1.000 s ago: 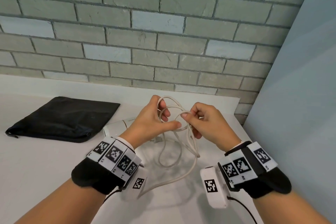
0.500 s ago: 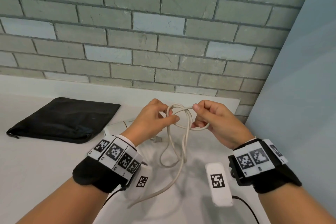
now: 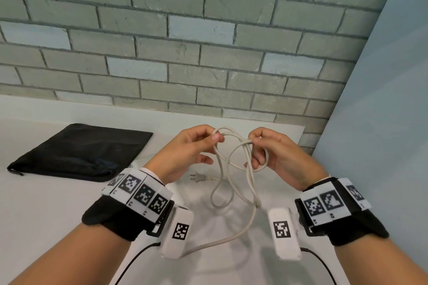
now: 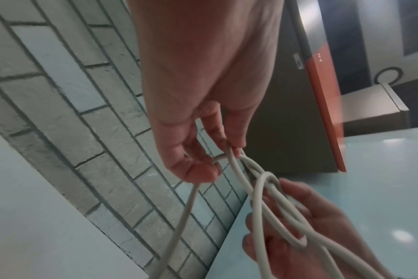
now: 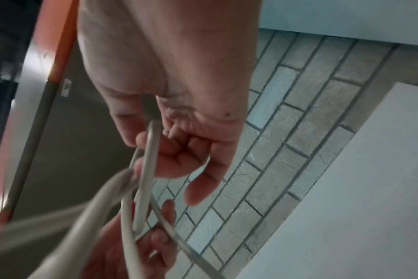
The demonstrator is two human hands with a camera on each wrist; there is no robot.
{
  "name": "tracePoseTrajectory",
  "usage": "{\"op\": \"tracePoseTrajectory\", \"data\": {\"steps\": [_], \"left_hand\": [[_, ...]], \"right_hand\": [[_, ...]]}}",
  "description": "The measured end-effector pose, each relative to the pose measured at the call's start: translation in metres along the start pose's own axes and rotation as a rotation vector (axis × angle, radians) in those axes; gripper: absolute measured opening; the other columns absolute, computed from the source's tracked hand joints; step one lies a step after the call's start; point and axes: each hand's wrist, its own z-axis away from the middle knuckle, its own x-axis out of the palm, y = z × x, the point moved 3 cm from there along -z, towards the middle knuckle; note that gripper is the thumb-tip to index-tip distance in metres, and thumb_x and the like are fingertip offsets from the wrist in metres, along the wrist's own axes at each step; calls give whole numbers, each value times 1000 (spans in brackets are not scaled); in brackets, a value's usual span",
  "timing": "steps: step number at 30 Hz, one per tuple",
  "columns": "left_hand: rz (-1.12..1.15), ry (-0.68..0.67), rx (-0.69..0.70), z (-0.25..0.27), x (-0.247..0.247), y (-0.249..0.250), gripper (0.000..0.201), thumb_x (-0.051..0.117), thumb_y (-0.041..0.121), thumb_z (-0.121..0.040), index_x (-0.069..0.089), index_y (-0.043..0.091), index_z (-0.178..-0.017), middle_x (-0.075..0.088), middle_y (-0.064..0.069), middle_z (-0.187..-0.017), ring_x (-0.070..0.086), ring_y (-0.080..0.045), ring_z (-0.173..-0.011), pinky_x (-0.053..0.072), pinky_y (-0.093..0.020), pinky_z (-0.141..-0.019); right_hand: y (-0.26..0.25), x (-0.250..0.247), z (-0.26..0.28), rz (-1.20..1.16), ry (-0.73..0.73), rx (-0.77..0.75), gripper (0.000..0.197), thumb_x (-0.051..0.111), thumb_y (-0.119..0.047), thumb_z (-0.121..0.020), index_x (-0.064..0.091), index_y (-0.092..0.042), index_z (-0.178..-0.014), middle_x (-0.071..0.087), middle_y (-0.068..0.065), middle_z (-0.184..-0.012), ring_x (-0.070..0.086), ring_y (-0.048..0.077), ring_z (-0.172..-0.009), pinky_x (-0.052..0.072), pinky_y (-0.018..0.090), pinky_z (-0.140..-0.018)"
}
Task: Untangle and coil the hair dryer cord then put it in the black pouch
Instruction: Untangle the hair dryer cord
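A cream hair dryer cord (image 3: 234,159) is looped and crossed between my hands above the white table (image 3: 46,210). My left hand (image 3: 192,146) pinches the top of one loop between thumb and fingers (image 4: 203,169). My right hand (image 3: 273,152) grips another loop (image 5: 148,151) that runs round its fingers. Loops hang down to the table, and the plug (image 3: 196,177) lies flat below my left hand. One strand (image 3: 231,237) trails toward me. The black pouch (image 3: 78,152) lies flat at the left. The hair dryer body is hidden behind my left wrist.
A grey brick wall (image 3: 185,41) runs along the table's back edge. A pale blue panel (image 3: 382,122) closes the right side. Black cables (image 3: 134,261) trail from both wrist cameras toward me.
My hands have drawn slightly apart and the crossed loops have spread wider between them. The plug now shows on the table below my left hand.
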Motion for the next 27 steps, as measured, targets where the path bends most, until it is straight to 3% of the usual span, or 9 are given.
{"op": "tracePoseTrajectory", "data": {"steps": [3, 6, 9, 12, 15, 18, 20, 24, 27], "left_hand": [[-53, -20, 31, 0, 9, 1, 12, 51, 18, -90, 57, 13, -81, 66, 1, -81, 56, -6, -62, 47, -22, -60], [-133, 25, 81, -3, 11, 4, 12, 51, 19, -91, 57, 14, -82, 68, 3, -71, 51, -8, -58, 42, -21, -55], [-179, 133, 69, -6, 6, 1, 18, 46, 18, -94, 51, 17, -77, 70, 0, -75, 50, -10, -59, 41, -21, -54], [-136, 281, 18, -10, -8, -9, 22, 39, 16, -97, 45, 16, -76, 68, -3, -79, 52, -12, -58, 41, -23, -53], [-50, 414, -67, -11, -28, -25, 24, 37, 14, -97, 44, 15, -74, 64, -5, -69, 53, -14, -56, 41, -25, -54], [-13, 526, -107, -11, -42, -35, 23, 35, 16, -98, 45, 15, -77, 61, -5, -69, 53, -17, -67, 43, -27, -62], [18, 557, -108, -12, -47, -38, 22, 32, 19, -99, 44, 15, -81, 62, -4, -74, 54, -21, -78, 45, -30, -69], [154, 364, -184, -13, -40, -40, 22, 18, 34, -100, 33, 22, -89, 71, -7, -88, 67, -25, -85, 43, -42, -85], [408, 214, -219, -13, -29, -40, 25, 17, 37, -99, 29, 22, -82, 75, -11, -81, 72, -28, -74, 49, -51, -83]], "right_hand": [[0, 6, -1, 271, 66, 30, 41, 55, -43, -82, 59, -3, -83, 41, 0, -48, 45, 14, -44, 47, 41, -66], [-5, 11, -2, 596, 155, -80, 30, 62, -34, -82, 63, -4, -84, 47, 14, -50, 50, 21, -47, 53, 33, -54], [-8, 4, -3, 904, 328, -255, 26, 57, -28, -87, 66, -6, -76, 60, 19, -57, 60, 28, -55, 54, 39, -60], [-6, -14, -2, 438, 552, -268, 21, 50, -18, -91, 61, -8, -76, 64, 8, -72, 65, 19, -68, 59, 34, -65], [-7, -32, -3, -9, 583, -190, 22, 42, -7, -94, 56, -12, -78, 60, 2, -77, 61, 17, -80, 55, 25, -76], [-5, -39, -3, -376, 400, -91, 23, 34, -7, -93, 50, -9, -76, 43, -3, -50, 50, 14, -48, 51, 33, -74], [0, -41, -2, -440, 326, -54, 22, 39, -19, -91, 47, -12, -72, 34, -6, -43, 38, 11, -40, 54, 34, -68], [15, -53, -3, -633, 412, -196, 21, 42, -18, -91, 45, -15, -71, 50, -3, -49, 58, 11, -54, 59, 40, -75], [36, -62, -6, -695, 551, -73, 22, 33, -12, -97, 47, -10, -80, 63, 6, -59, 70, 20, -70, 60, 38, -62]]}}
